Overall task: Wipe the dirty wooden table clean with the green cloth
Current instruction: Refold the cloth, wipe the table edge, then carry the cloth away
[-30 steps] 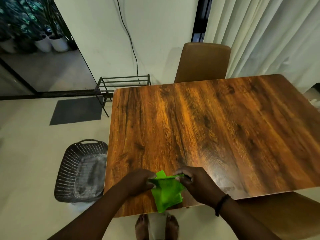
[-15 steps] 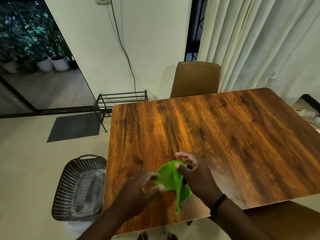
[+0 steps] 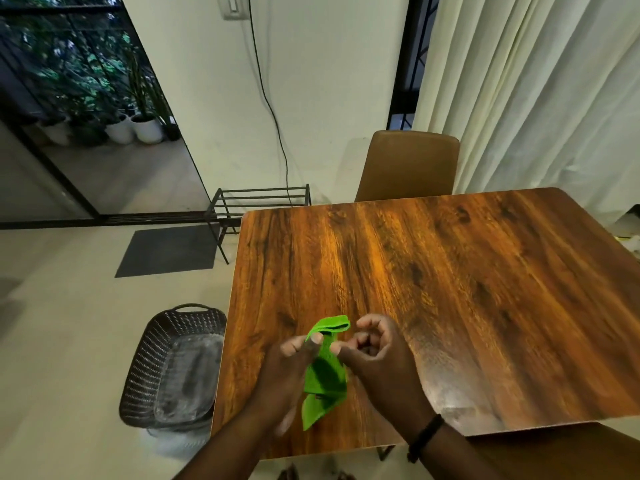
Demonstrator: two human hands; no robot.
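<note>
From my feed, the lower part of the green cloth [image 3: 325,375] is partly hidden between the two hands, and I cannot make out how many folds it has; its tail hangs down to a point. Both forearms are cut off by the bottom edge. The cloth is held just above the near left part of the wooden table [image 3: 450,289], close to its front edge. My left hand [image 3: 289,372] pinches the cloth's upper part between thumb and fingers. My right hand [image 3: 377,355] has its fingers curled inward, thumb tip against the cloth's edge; whether those fingers grip any fabric I cannot tell. The cloth looks like ribbed, bright microfibre. The table's top is glossy, streaked brown grain with rounded corners. Left of the table, on the floor, stands a dark woven basket [image 3: 166,341], its contents blurred. Behind the table is a tan chair [image 3: 408,164].
</note>
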